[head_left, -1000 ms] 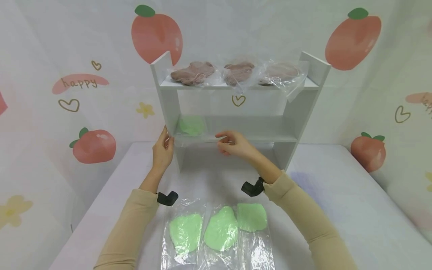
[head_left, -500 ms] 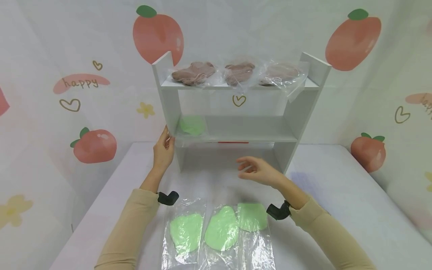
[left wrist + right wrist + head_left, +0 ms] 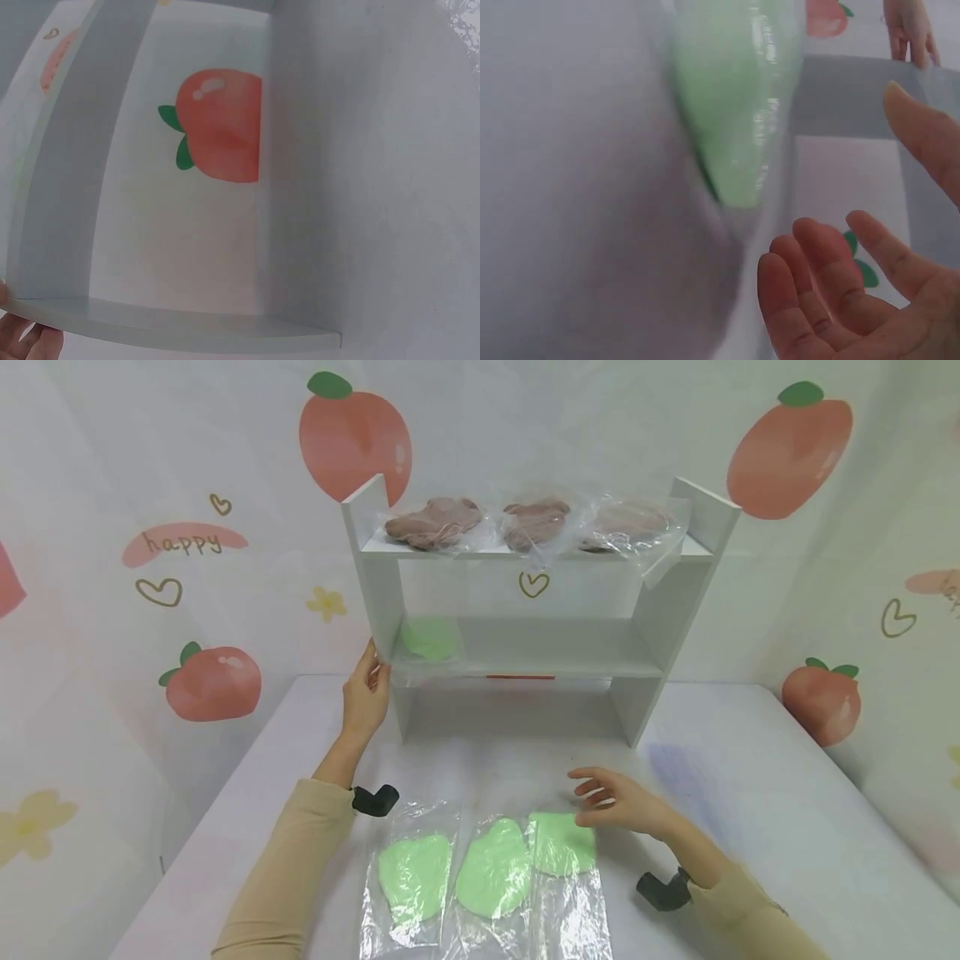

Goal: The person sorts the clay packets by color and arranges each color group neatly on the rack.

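At the left side panel of a white shelf unit (image 3: 517, 647), my left hand (image 3: 365, 695) grips the front edge, fingers outside and thumb at the front. In the left wrist view, fingers (image 3: 31, 341) of that hand show beside the panel. On the middle shelf's left end lies a clear bag of flat light-green stuff (image 3: 430, 639). My right hand (image 3: 618, 799), holding nothing, hovers with parted, slightly bent fingers by the rightmost green bag (image 3: 562, 845) on the table. Beside that bag lie a middle one (image 3: 493, 870) and a left one (image 3: 415, 878).
Three clear bags with brown lumps, a left (image 3: 435, 524), a middle (image 3: 536, 524) and a right one (image 3: 628, 522), lie on the top shelf. A white table (image 3: 735, 793) carries the unit. Behind it hangs a fruit-patterned backdrop (image 3: 540, 427).
My right hand has drawn back from the middle shelf, moving down and right to the rightmost green bag. The left hand has stayed at the side panel.
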{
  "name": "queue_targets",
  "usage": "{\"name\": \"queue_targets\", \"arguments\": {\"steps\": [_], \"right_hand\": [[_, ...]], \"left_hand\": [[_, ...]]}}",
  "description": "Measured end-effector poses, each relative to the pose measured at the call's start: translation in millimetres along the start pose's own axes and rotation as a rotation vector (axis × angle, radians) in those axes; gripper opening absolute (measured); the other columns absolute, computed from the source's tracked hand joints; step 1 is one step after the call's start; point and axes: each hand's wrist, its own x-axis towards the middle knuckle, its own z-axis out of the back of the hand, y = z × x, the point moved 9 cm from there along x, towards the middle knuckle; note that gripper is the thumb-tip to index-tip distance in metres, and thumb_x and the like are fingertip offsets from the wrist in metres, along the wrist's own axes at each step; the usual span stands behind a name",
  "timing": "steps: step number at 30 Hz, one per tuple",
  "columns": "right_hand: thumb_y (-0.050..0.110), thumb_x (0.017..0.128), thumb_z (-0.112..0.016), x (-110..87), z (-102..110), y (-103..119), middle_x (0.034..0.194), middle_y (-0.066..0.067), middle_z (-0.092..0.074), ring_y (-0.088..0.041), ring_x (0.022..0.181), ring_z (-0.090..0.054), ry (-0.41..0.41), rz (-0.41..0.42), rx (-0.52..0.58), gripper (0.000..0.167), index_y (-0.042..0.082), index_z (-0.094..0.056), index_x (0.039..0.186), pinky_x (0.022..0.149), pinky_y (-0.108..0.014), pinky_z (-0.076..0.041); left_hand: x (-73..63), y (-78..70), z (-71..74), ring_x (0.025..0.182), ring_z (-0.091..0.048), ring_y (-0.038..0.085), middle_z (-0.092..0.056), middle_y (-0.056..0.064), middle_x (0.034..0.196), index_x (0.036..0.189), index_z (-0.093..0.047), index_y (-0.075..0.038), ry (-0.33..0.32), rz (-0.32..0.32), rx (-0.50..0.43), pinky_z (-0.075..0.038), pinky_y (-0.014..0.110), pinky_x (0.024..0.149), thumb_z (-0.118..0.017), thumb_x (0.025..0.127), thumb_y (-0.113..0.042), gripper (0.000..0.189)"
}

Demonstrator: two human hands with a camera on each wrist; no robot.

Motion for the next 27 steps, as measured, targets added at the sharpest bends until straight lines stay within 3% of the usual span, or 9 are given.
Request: {"name": "queue_targets", "arguments": {"steps": [3, 9, 11, 16, 19, 27], "right_hand": [[0.024, 0.079, -0.074, -5.3, -5, -8, 0.119, -0.023, -0.056, -0.031, 0.106, -0.057, 0.011, -0.022, 0.002, 0.069, 0.000, -0.042, 0.135, 0.091, -0.035, -0.053], [0.024, 0.075, -0.078, -8.0, -13, -11, 0.120, -0.021, -0.055, -0.030, 0.109, -0.053, 0.025, -0.026, -0.013, 0.074, 0.000, -0.041, 0.136, 0.088, -0.025, -0.051], [0.023, 0.074, -0.079, -7.5, -16, -8, 0.119, -0.021, -0.055, -0.028, 0.107, -0.052, 0.034, -0.011, -0.027, 0.076, -0.001, -0.041, 0.135, 0.085, -0.021, -0.050], [0.023, 0.071, -0.081, -5.9, -20, -4, 0.119, -0.020, -0.054, -0.027, 0.106, -0.051, 0.046, 0.022, -0.098, 0.080, -0.003, -0.041, 0.135, 0.084, -0.020, -0.049], [0.025, 0.069, -0.082, -4.9, -22, -4, 0.119, -0.020, -0.054, -0.027, 0.105, -0.050, 0.040, 0.033, -0.152, 0.082, -0.004, -0.042, 0.134, 0.084, -0.020, -0.049], [0.025, 0.068, -0.083, -2.4, -24, -4, 0.113, -0.019, -0.056, -0.009, 0.084, -0.045, 0.046, 0.053, -0.190, 0.080, -0.005, -0.044, 0.132, 0.065, -0.017, -0.045]], "left_hand": [[-1.1, -1.8, 0.2, 0.120, -0.053, 0.041, -0.048, 0.028, 0.135, 0.146, -0.032, -0.010, 0.004, 0.004, 0.005, -0.048, 0.044, 0.101, -0.045, 0.097, -0.006, 0.050], [-10.4, -29.6, 2.6, 0.120, -0.051, 0.044, -0.045, 0.032, 0.135, 0.145, -0.029, -0.001, 0.025, 0.042, 0.011, -0.046, 0.045, 0.103, -0.043, 0.096, 0.000, 0.051], [-8.6, -24.5, 2.2, 0.121, -0.050, 0.044, -0.044, 0.032, 0.136, 0.145, -0.029, -0.001, 0.023, 0.042, 0.007, -0.045, 0.045, 0.103, -0.043, 0.096, -0.001, 0.051], [1.5, 3.8, -0.4, 0.121, -0.052, 0.040, -0.046, 0.028, 0.136, 0.146, -0.029, -0.009, 0.013, 0.036, 0.013, -0.047, 0.043, 0.103, -0.045, 0.097, -0.007, 0.052], [1.4, 2.7, -0.1, 0.122, -0.052, 0.039, -0.046, 0.027, 0.137, 0.146, -0.029, -0.009, 0.011, 0.032, 0.022, -0.047, 0.043, 0.103, -0.045, 0.097, -0.007, 0.052], [-10.4, -30.7, 2.9, 0.121, -0.050, 0.044, -0.044, 0.032, 0.136, 0.144, -0.030, 0.000, 0.019, 0.037, 0.006, -0.046, 0.046, 0.102, -0.044, 0.096, 0.000, 0.051]]}}
